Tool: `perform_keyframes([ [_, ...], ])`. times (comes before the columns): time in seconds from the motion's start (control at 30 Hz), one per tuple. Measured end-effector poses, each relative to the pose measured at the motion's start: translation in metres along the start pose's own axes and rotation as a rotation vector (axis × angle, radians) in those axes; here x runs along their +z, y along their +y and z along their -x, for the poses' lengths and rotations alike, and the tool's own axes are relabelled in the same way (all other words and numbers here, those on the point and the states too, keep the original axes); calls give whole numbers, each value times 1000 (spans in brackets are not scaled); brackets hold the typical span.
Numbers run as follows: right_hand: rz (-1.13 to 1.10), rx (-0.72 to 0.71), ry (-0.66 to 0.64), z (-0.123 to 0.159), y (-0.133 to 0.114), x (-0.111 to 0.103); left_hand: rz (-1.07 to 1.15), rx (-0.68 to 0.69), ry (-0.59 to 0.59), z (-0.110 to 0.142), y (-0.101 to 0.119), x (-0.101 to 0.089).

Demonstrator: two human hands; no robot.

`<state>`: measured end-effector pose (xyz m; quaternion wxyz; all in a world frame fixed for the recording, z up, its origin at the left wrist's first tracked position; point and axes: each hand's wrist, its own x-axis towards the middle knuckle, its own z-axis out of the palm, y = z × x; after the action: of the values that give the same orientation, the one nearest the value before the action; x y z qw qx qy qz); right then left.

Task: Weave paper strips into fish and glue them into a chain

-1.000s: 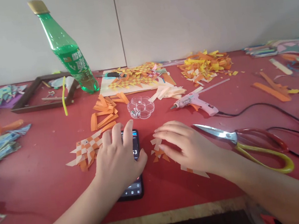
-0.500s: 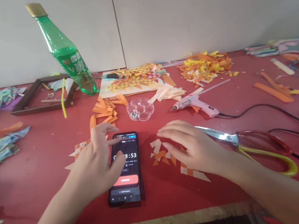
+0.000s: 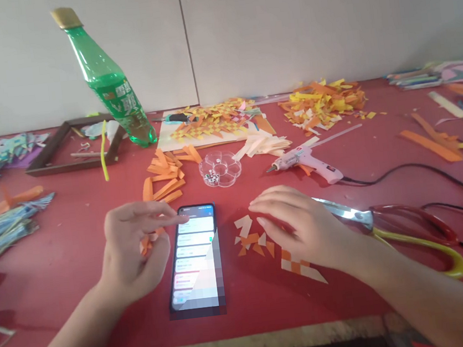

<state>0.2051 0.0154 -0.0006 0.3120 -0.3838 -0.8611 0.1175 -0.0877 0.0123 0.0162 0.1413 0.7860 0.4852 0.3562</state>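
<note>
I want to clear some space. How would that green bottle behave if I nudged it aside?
The green bottle is tall and narrow on a small base, so it would probably tip easily. It looks like thin plastic, likely light. If it fell, its round body might roll across the red table.

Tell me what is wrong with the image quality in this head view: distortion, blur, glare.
Head view: wide-angle distortion makes the green bottle lean left; the phone has a pixelated patch over the lower right of its screen; the scissors blade shows a bright glint; the left hand fingertips are slightly motion-blurred; the right hand is sharp. Lighting is soft, shadows faint.
</note>
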Motion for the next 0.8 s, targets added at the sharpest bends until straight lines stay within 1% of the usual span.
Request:
perform_keyframes([
  [0.07,-5,3,6,-1,0,0,72,74,12,5,-4,4],
  [0.1,-4,1,9,-1,0,0,160,89,18,8,-5,6],
  [0.17,0,2,11,-1,1,0,383,67,23,13,-8,8],
  [0.2,1,2,13,-1,1,-1,465,59,-1,15,-10,9],
  [0.27,-1,5,17,-1,1,-1,539,40,-74,18,-11,10],
  [0.37,1,5,22,-1,1,0,540,9,-216,18,-14,10],
  [0.43,4,1,25,-1,1,0,492,-12,-258,17,-16,10],
  [0.6,12,-9,33,-1,3,1,301,-9,-229,16,-23,14],
  [0.8,21,0,39,-2,1,0,299,-8,-246,13,-25,16],
])
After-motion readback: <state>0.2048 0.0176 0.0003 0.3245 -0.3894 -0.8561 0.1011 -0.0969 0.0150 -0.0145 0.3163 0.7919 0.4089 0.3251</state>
